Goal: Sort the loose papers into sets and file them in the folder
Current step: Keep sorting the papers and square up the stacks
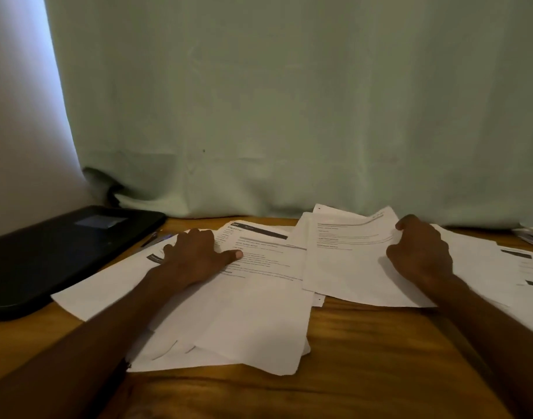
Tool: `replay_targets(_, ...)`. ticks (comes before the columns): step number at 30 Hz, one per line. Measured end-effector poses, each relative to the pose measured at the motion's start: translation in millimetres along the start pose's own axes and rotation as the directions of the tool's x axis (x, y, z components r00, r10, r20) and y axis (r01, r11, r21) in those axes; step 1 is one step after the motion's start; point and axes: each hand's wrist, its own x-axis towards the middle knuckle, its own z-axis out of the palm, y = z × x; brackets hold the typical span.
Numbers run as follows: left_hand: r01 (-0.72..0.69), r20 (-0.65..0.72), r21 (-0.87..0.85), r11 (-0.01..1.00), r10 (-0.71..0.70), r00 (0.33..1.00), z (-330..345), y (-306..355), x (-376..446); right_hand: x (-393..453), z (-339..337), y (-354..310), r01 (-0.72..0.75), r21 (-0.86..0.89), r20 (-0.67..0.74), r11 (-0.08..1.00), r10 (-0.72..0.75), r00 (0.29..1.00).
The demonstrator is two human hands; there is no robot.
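On wooden desk (365,358), left hand (195,255) flat on papers (253,313), right hand (419,252) pinching sheet (347,267), print unreadable

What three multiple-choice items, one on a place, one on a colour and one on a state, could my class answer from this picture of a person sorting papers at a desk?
1. Where does the black folder lie?
A. On the table's left side, beside the papers
B. On top of the papers
C. Under the right hand

2. What colour is the curtain behind the table?
A. Dark red
B. Pale green
C. Black

3. What is the right hand doing?
A. Hanging off the table
B. Writing with a pen
C. Gripping the edge of a printed sheet

Answers:
1. A: the folder sits closed at the left, with the loose papers spread to its right.
2. B: the hanging cloth is plainly pale green.
3. C: its fingers curl round the sheet's right edge, while the left hand rests on the papers.
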Motion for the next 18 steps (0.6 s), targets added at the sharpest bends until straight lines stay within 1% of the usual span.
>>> replay_targets(2,0.014,-0.012,-0.013,1.000,-0.014,1.000,-1.8,1.6,-1.2,-1.4,1.8,1.3,0.001,-0.100,0.012,0.995,0.000,1.000)
replay_targets(4,0.033,-0.043,-0.065,0.997,-0.036,0.998,-2.9,3.5,-2.8,-2.7,1.6,1.4,0.002,-0.228,0.003,0.974,-0.001,1.000)
replay_targets(5,0.050,-0.054,-0.101,0.994,-0.056,0.997,-2.7,3.8,-2.8,-3.8,0.9,0.0,0.017,-0.268,-0.019,0.963,-0.023,1.000)
replay_targets(6,0.072,-0.062,-0.139,0.988,-0.082,0.995,-2.4,4.2,-2.5,-4.8,0.1,-2.1,0.044,-0.268,-0.045,0.962,-0.058,0.997)
replay_targets(8,0.121,-0.062,-0.232,0.965,-0.139,0.988,-2.5,5.0,-2.0,-7.4,-0.6,-9.3,0.145,-0.186,-0.071,0.972,-0.161,0.984)
replay_targets(11,0.142,-0.075,-0.421,0.896,-0.190,0.979,-7.5,4.3,0.0,-16.7,6.9,-25.6,0.293,-0.018,-0.045,0.956,-0.293,0.955)
replay_targets(14,0.121,-0.050,-0.522,0.844,-0.172,0.984,-11.7,0.6,-2.3,-31.5,20.4,-41.5,0.396,0.139,0.010,0.908,-0.401,0.916)
replay_targets(16,0.126,-0.005,-0.577,0.807,-0.158,0.987,-10.3,-2.4,-3.1,-37.9,28.6,-47.4,0.445,0.193,0.061,0.875,-0.463,0.884)
replay_targets(17,0.114,0.000,-0.623,0.774,-0.146,0.989,-9.7,-2.6,-3.6,-39.3,31.5,-48.7,0.464,0.205,0.076,0.862,-0.487,0.870)
replay_targets(18,0.095,-0.004,-0.689,0.718,-0.134,0.991,-11.4,-2.4,-4.4,-40.1,33.3,-49.7,0.478,0.217,0.082,0.851,-0.504,0.860)
